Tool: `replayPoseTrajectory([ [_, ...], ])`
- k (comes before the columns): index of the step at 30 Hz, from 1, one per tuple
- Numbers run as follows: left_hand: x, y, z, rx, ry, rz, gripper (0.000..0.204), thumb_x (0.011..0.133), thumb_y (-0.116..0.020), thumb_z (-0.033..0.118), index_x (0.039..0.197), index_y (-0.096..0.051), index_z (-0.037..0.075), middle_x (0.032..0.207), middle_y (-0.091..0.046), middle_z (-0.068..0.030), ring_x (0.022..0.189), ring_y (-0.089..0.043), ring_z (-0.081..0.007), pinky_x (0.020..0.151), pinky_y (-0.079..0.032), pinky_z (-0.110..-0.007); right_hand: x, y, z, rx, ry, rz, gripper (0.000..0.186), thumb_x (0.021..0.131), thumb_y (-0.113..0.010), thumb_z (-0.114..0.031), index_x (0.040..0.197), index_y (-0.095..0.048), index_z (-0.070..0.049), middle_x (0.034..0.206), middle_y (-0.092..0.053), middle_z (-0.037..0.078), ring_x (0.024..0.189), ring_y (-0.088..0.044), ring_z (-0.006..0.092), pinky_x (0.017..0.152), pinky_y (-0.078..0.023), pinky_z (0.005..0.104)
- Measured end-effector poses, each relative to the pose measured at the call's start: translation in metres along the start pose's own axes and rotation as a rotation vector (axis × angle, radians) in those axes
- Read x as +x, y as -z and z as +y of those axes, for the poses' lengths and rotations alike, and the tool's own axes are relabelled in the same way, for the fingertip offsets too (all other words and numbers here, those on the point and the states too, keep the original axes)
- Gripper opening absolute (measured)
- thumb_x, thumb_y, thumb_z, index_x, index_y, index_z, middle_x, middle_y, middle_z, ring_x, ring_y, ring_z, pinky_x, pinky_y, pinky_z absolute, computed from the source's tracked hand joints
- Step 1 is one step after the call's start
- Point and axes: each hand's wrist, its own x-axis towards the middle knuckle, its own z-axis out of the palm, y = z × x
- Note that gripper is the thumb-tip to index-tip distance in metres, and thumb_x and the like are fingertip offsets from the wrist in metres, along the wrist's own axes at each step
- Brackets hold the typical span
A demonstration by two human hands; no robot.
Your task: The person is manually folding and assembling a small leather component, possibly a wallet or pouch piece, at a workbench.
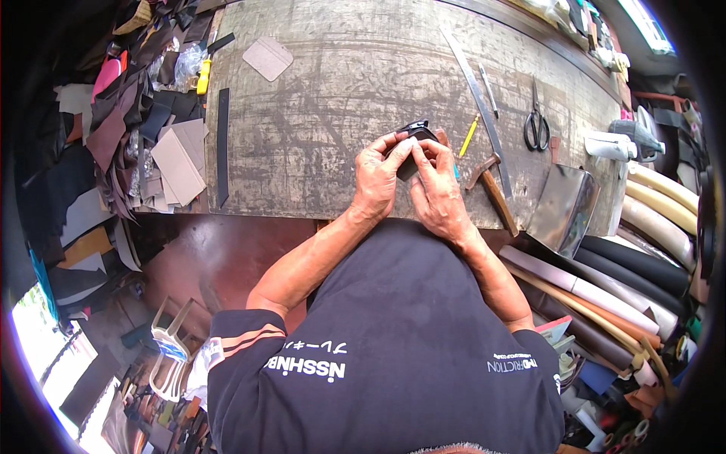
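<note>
Near the front edge of the worktable (325, 113), a small black folded leather-like piece (407, 169) is held up between both hands. My left hand (376, 180) pinches its left side, thumb and forefinger closed on it. From the right, my right hand (440, 189) grips it too, its fingertips meeting those of the left on the upper face. The fingers cover much of the piece, so its exact kind is unclear. Close to the right hand lies a wooden-handled hammer (497, 198). A yellow pencil (469, 136) rests just beyond that hand.
Right of the hands lie a long steel ruler (484, 113), black scissors (536, 129) and a shiny dark slab (561, 210). Leather scraps (113, 136) heap up at left beside a black strip (223, 147). A grey card (268, 59) lies farther back. Material rolls (650, 204) crowd the right.
</note>
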Motion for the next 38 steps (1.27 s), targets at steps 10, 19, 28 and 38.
replayPoseTrajectory([
  [10,-0.011,-0.002,0.013,0.224,-0.01,-0.036,0.018,0.094,-0.068,0.007,0.111,-0.067,0.001,0.102,-0.07,-0.0048,0.091,-0.065,-0.0097,0.081,-0.054,-0.025,0.001,0.027,-0.011,0.101,-0.092,0.0,0.036,0.088,-0.06,0.008,0.123,-0.063,-0.002,0.112,-0.058,0.016,0.112,-0.057,0.0313,0.098,-0.047,0.0374],
  [19,-0.025,-0.01,0.031,0.495,-0.07,-0.126,0.012,0.094,-0.065,0.005,0.105,-0.066,0.0,0.097,-0.07,-0.0034,0.09,-0.064,-0.0086,0.081,-0.055,-0.026,0.008,0.037,-0.016,0.075,-0.106,0.285,0.026,0.078,-0.079,-0.005,0.102,-0.068,-0.004,0.1,-0.066,0.012,0.099,-0.065,0.0307,0.098,-0.049,0.0407],
  [28,-0.03,-0.004,0.031,0.563,-0.116,-0.136,0.014,0.092,-0.068,0.005,0.106,-0.069,0.001,0.097,-0.072,-0.0044,0.089,-0.067,-0.01,0.08,-0.056,-0.027,0.004,0.027,-0.005,0.176,-0.091,0.256,0.022,0.079,-0.078,-0.005,0.099,-0.069,-0.005,0.095,-0.07,0.008,0.094,-0.067,0.0254,0.107,-0.044,0.0428],
  [38,-0.029,-0.002,0.045,0.715,-0.083,-0.205,0.014,0.093,-0.067,0.007,0.106,-0.069,0.003,0.097,-0.071,-0.0016,0.092,-0.064,-0.0086,0.083,-0.054,-0.027,0.003,0.029,-0.007,0.117,-0.036,0.147,0.03,0.082,-0.075,0.002,0.111,-0.068,-0.003,0.109,-0.067,0.013,0.109,-0.065,0.0236,0.088,-0.051,0.0319],
])
